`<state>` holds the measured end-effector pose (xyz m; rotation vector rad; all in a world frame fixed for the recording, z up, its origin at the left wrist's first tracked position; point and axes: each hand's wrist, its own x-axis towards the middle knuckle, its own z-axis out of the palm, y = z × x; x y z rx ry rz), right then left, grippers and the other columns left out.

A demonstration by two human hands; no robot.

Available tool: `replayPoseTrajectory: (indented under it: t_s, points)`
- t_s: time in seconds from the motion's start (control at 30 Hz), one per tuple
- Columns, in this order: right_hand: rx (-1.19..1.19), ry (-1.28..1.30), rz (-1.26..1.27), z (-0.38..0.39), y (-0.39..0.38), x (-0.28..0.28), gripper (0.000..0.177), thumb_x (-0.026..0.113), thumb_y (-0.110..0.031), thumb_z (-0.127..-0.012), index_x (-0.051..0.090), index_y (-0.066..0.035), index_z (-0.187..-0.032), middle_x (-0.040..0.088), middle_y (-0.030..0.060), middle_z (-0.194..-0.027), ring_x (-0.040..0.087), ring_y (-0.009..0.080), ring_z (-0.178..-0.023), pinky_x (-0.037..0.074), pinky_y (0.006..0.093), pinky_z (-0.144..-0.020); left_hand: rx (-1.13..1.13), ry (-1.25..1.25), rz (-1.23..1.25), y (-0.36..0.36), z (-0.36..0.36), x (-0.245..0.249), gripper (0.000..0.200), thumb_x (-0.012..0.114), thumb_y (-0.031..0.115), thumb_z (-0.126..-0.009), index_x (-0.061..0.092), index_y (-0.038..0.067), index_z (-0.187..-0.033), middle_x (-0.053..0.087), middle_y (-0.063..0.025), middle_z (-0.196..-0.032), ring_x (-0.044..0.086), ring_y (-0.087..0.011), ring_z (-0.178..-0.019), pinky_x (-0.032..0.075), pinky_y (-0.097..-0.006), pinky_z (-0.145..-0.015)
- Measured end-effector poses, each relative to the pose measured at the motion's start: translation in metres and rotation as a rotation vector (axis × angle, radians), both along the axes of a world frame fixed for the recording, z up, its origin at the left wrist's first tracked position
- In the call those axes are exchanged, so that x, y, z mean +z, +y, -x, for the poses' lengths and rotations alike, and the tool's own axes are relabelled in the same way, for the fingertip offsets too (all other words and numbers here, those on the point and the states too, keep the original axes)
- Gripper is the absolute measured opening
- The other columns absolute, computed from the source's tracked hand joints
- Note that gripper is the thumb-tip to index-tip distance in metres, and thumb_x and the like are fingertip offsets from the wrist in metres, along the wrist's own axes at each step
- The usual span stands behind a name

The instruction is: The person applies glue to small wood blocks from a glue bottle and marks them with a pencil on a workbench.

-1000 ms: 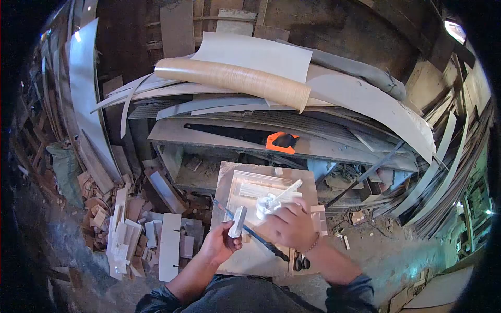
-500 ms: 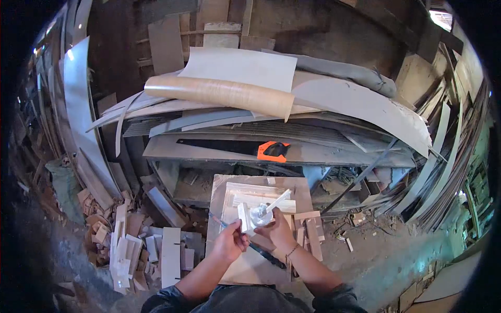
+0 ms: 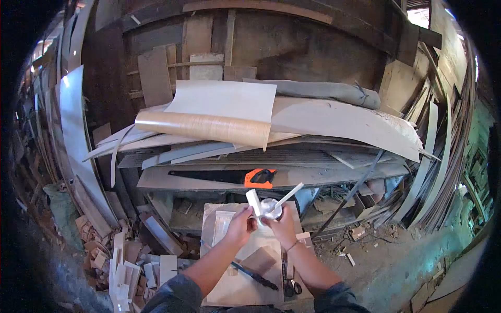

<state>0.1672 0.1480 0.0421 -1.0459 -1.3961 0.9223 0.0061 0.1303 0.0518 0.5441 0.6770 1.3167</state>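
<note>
My left hand [image 3: 243, 226] pinches a small pale wood block [image 3: 253, 202], held upright above the work board [image 3: 222, 295]. In my right hand [image 3: 282, 227] is a small clear container [image 3: 270, 208] with whitish contents, close beside the block. A pale stick [image 3: 289, 193] slants out of the container to the upper right. Beneath my hands, a dark-handled tool [image 3: 255, 276] and a brown rectangular piece [image 3: 259, 259] lie on the board. Scissors [image 3: 292, 287] rest at the board's lower right.
An orange-handled saw [image 3: 260, 178] lies on the bench [image 3: 156, 179] ahead, under curved sheets and a wood-grain roll [image 3: 203, 127]. Offcuts [image 3: 125, 274] are heaped on the floor at left. Long strips [image 3: 454, 156] lean at the right.
The view has tilted up, so the bench and saw appear lower. Both hands, with the block and container, are raised farther from the board, showing more of the tools beneath.
</note>
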Motion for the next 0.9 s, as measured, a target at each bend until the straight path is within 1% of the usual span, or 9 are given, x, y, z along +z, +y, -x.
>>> replayPoseTrajectory:
  t_s: [0.07,0.1,0.27,0.5,0.57,0.67,0.77,0.8,0.9]
  points:
    - [-0.04,-0.023,0.004,-0.008,0.023,0.019,0.069,0.086,-0.006,-0.07,0.043,0.001,-0.124,0.062,0.012,-0.113,0.062,0.0203,-0.106,0.05,0.0334,-0.092,-0.045,0.011,-0.03,0.035,-0.012,0.004,0.018,0.053,0.027,-0.101,0.058,0.012,-0.111,0.061,0.0,-0.081,0.056,-0.0114,-0.063,0.049,-0.0298,-0.055]
    - [-0.082,-0.014,-0.049,-0.013,0.045,0.003,0.063,0.083,0.0,-0.07,0.045,0.001,-0.12,0.062,0.0097,-0.109,0.062,0.0184,-0.103,0.052,0.0327,-0.087,-0.044,0.011,-0.03,0.048,-0.019,0.005,0.018,0.053,0.027,-0.101,0.058,0.012,-0.111,0.061,-0.0002,-0.082,0.056,-0.0114,-0.063,0.049,-0.0296,-0.054]
    - [-0.192,-0.144,-0.134,-0.032,0.1,-0.01,0.066,0.084,-0.006,-0.072,0.044,0.001,-0.124,0.063,0.0132,-0.111,0.063,0.02,-0.103,0.052,0.0332,-0.088,0.004,-0.007,0.011,0.091,-0.049,0.01,0.016,0.051,0.025,-0.102,0.06,0.013,-0.107,0.063,-0.0007,-0.085,0.059,-0.0122,-0.065,0.052,-0.0301,-0.055]
    - [-0.214,-0.202,-0.124,-0.042,0.142,-0.021,0.069,0.081,-0.009,-0.073,0.042,0.002,-0.128,0.064,0.0149,-0.112,0.064,0.0225,-0.102,0.051,0.034,-0.089,0.077,0.006,0.056,0.131,-0.064,0.001,0.016,0.051,0.025,-0.102,0.061,0.013,-0.107,0.063,-0.0019,-0.087,0.06,-0.0134,-0.068,0.054,-0.031,-0.057]
    - [-0.203,-0.199,-0.106,-0.042,0.155,-0.023,0.068,0.08,-0.007,-0.074,0.042,0.003,-0.129,0.063,0.0156,-0.112,0.063,0.023,-0.102,0.051,0.0342,-0.09,0.091,0.02,0.032,0.138,-0.065,-0.005,0.016,0.051,0.025,-0.102,0.061,0.013,-0.108,0.062,-0.0017,-0.087,0.06,-0.0132,-0.068,0.055,-0.0313,-0.057]
    - [-0.18,-0.049,-0.159,-0.042,0.167,-0.021,0.066,0.083,-0.017,-0.073,0.048,0.001,-0.125,0.065,0.0182,-0.111,0.066,0.0295,-0.103,0.051,0.037,-0.09,0.114,0.037,0.061,0.141,-0.065,-0.006,0.017,0.052,0.025,-0.101,0.061,0.013,-0.11,0.062,-0.0014,-0.086,0.061,-0.0131,-0.068,0.055,-0.0315,-0.057]
    - [-0.192,0.022,-0.151,-0.046,0.193,-0.034,0.066,0.082,-0.011,-0.07,0.048,0.002,-0.124,0.065,0.0172,-0.111,0.065,0.0285,-0.102,0.05,0.0359,-0.09,0.126,0.053,0.091,0.14,-0.067,-0.01,0.019,0.053,0.027,-0.1,0.061,0.013,-0.111,0.062,-0.0012,-0.086,0.061,-0.0131,-0.068,0.055,-0.0319,-0.056]
    - [-0.271,-0.065,-0.103,-0.049,0.211,-0.046,0.063,0.081,-0.007,-0.067,0.048,0.002,-0.121,0.065,0.0177,-0.111,0.065,0.0288,-0.1,0.05,0.0369,-0.089,0.12,0.062,0.104,0.134,-0.067,-0.008,0.019,0.053,0.027,-0.1,0.061,0.013,-0.111,0.063,-0.001,-0.087,0.061,-0.0131,-0.067,0.055,-0.0321,-0.056]
    - [-0.206,-0.072,-0.025,-0.054,0.234,-0.036,0.062,0.082,-0.01,-0.066,0.049,0.002,-0.117,0.065,0.0188,-0.11,0.065,0.0315,-0.099,0.05,0.0394,-0.088,0.063,0.062,0.11,0.128,-0.057,-0.025,0.021,0.055,0.029,-0.099,0.06,0.014,-0.113,0.064,-0.0011,-0.09,0.061,-0.014,-0.068,0.053,-0.0336,-0.058]
